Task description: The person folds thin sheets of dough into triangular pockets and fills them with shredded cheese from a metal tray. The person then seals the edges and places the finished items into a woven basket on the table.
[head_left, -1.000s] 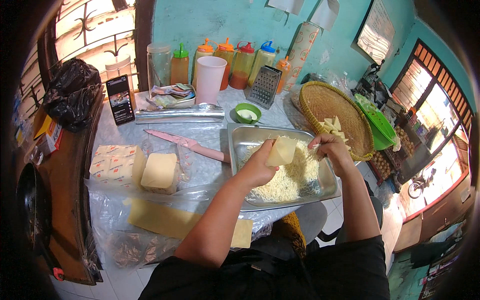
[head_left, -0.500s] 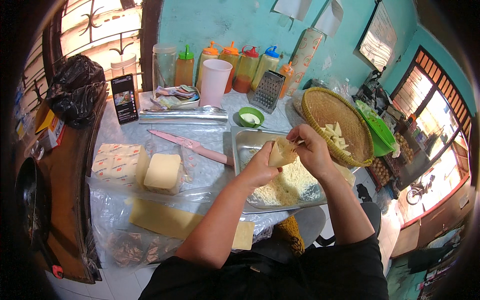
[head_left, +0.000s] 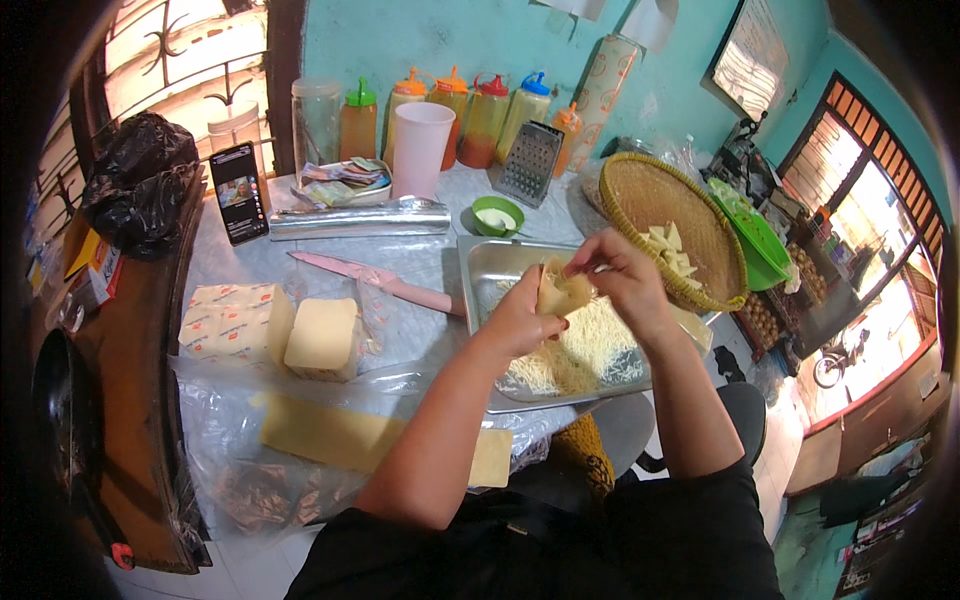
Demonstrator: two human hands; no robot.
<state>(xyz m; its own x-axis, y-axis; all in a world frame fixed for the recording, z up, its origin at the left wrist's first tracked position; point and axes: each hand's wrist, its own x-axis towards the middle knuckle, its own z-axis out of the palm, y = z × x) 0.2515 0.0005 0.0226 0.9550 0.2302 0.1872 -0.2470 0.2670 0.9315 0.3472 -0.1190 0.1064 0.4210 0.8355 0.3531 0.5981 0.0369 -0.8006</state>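
My left hand (head_left: 518, 318) holds a pastry wrapper (head_left: 566, 294) folded into an open pocket above a metal tray (head_left: 472, 300). At the pocket's upper rim, my right hand (head_left: 630, 285) has its thumb and fingers pinched together; a small pale bit shows by the fingertips, too small to name. Beneath both hands, grated cheese (head_left: 580, 365) lies heaped in the tray. A stack of long wrapper sheets (head_left: 335, 432) rests on clear plastic at the near left. Folded pale triangles (head_left: 668, 250) sit in a round woven tray (head_left: 700, 205) on the right.
A pink knife (head_left: 375, 280) lies left of the tray, near two cheese blocks (head_left: 322, 335). Behind are a green bowl (head_left: 497, 216) of white paste, a box grater (head_left: 527, 165), a foil roll (head_left: 360, 220), a pink cup (head_left: 420, 150), a phone (head_left: 238, 195) and several sauce bottles (head_left: 486, 120).
My right hand has shifted slightly left and up along the pocket's rim. The pocket's mouth now looks wider and tips more toward me. The whole view has shifted a little.
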